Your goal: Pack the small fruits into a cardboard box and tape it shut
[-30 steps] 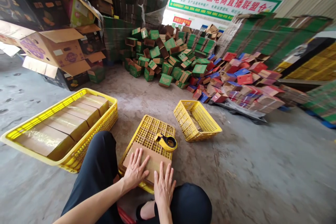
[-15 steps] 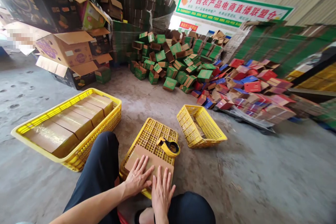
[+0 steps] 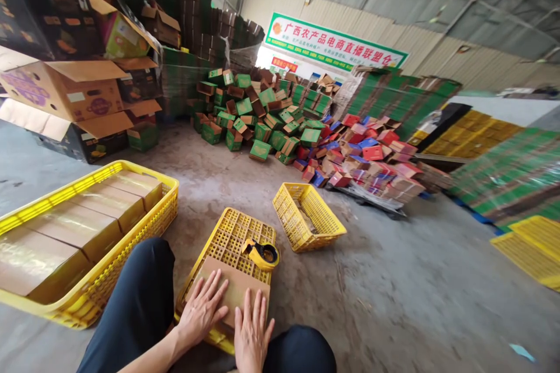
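A brown cardboard box (image 3: 238, 281) lies on an upturned yellow plastic crate (image 3: 231, 224) between my knees. My left hand (image 3: 203, 306) rests flat on the left part of the box, fingers spread. Beside it, my right hand (image 3: 252, 329) lies on the box's near right part with its fingers stretched out. Just beyond the box, a yellow tape dispenser (image 3: 261, 254) sits on the crate, touched by neither hand. The palms hide the near edge of the box.
To the left stands a long yellow crate (image 3: 171, 204) holding several brown boxes (image 3: 100, 210). A smaller yellow basket (image 3: 326, 218) is ahead on the right. Farther back are piled green boxes (image 3: 260, 150), red and blue boxes (image 3: 371, 153), and stacked large cartons (image 3: 87, 93).
The view has swung to the right and tilted up, so everything sits farther left and more of the right side shows. Both hands stay flat on the cardboard box.
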A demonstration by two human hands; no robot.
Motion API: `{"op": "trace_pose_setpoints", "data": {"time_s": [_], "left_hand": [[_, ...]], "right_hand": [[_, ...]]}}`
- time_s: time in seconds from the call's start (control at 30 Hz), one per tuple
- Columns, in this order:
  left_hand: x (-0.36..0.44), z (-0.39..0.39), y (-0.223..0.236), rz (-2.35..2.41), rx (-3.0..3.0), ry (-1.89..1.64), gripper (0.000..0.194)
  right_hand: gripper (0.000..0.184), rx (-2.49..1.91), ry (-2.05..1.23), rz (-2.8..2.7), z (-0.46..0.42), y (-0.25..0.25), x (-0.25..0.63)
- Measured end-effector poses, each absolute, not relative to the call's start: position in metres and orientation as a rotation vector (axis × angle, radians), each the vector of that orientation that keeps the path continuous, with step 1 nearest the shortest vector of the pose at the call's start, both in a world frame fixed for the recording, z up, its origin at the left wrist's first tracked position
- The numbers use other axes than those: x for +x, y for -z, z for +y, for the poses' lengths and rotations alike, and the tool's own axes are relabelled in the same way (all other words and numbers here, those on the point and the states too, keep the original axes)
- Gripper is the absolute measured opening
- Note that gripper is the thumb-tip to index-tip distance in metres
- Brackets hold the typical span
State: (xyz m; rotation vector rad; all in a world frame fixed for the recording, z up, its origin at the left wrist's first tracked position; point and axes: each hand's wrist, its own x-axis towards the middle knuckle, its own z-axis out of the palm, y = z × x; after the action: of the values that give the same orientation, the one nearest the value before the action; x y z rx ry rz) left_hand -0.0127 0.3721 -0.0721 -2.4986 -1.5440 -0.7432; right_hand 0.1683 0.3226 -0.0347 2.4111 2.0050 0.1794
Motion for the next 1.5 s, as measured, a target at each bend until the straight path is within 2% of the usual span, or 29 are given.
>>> {"op": "trace_pose_setpoints", "data": {"time_s": [0.53, 0.8, 1.0, 1.23, 1.5], "left_hand": [[-0.018, 0.378, 0.073, -1.546, -2.527, 0.667, 0.069], [-0.031, 0.390, 0.058, -1.859, -2.483, 0.603, 0.067], [-0.036, 0.394, 0.061, -1.811, -2.530, 0.646, 0.071], [-0.033, 0.392, 0.059, -1.825, -2.532, 0.583, 0.073], [-0.029, 0.390, 0.058, -1.871, -2.505, 0.559, 0.067]], "right_hand": [[0.060, 2.392, -0.230, 1.981, 0.328, 0.038, 0.166], [0.061, 2.357, -0.298, 2.076, 0.332, 0.033, 0.169], [0.065, 2.463, -0.397, 2.055, 0.341, 0.038, 0.153], [0.068, 2.439, -0.278, 2.141, 0.351, 0.038, 0.138], [0.056, 2.401, -0.356, 2.130, 0.348, 0.039, 0.138]]}}
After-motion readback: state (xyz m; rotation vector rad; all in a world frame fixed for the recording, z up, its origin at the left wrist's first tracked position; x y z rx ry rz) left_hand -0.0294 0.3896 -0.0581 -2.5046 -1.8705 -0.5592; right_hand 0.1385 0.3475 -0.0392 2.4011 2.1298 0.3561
